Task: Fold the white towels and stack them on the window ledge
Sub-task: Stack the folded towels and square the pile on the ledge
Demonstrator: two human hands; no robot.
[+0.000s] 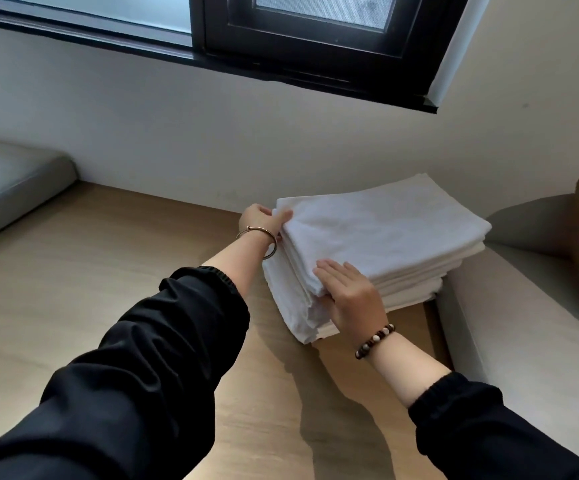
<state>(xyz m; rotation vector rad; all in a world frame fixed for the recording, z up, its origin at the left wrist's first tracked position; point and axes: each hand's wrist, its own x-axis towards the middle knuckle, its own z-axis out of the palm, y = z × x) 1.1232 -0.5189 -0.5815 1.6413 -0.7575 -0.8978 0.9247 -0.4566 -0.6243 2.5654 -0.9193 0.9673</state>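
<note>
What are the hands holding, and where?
The top folded white towel: left hand grips its far left corner, right hand pinches its near corner.

I take this for a home or guest room. A black-framed window (218, 26) runs along the top of the frame, with a plain white wall (177, 133) below. A wooden ledge (108, 271) carries a grey cushion (7, 181) at the left edge, a second cushion (523, 323) at the right, and stacked white towels (385, 230) right of centre.

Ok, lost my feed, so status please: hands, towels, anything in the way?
Left hand, right hand each pinch top folded white towel. It lies on white towel stack, wooden ledge. Nothing in the way.
</note>
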